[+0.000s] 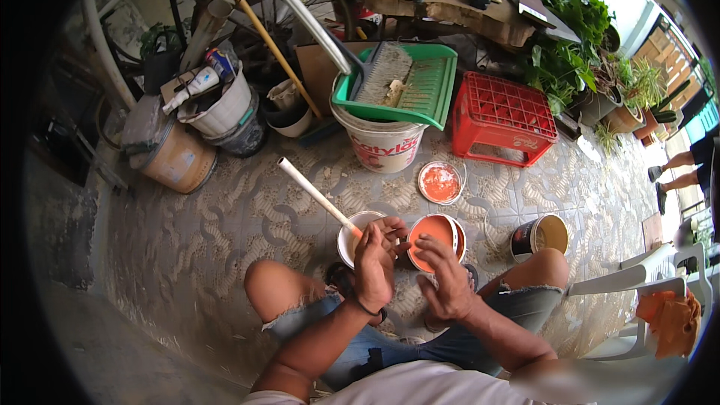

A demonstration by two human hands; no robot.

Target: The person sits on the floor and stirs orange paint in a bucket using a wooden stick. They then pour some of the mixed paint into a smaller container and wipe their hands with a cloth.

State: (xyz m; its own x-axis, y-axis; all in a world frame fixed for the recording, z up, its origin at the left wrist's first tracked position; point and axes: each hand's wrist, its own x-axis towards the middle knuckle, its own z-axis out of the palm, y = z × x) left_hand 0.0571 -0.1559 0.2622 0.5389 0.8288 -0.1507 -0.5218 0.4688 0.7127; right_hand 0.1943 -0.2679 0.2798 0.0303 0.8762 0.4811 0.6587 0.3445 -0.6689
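My left hand point(375, 266) is raised over my lap, palm turned inward, its fingers apart and holding nothing. Facing it, my right hand point(448, 279) is also empty, with loosely spread fingers. Just beyond the left hand stands a white bucket point(343, 249), partly hidden by it. A pale stick or pipe point(315, 191) leans out of that bucket to the upper left. Beside it, a round tub of orange paint point(430, 229) sits beyond my right hand. An orange-smeared lid point(441, 182) lies on the floor farther back.
A dark can point(541, 237) lies tipped near my right knee. Farther back are a red crate point(504, 118) and a large white bucket point(384, 148) under a green paint tray point(431, 90). Several containers crowd the left. A white chair point(645, 270) stands at right; another person's legs point(679, 165) show beyond.
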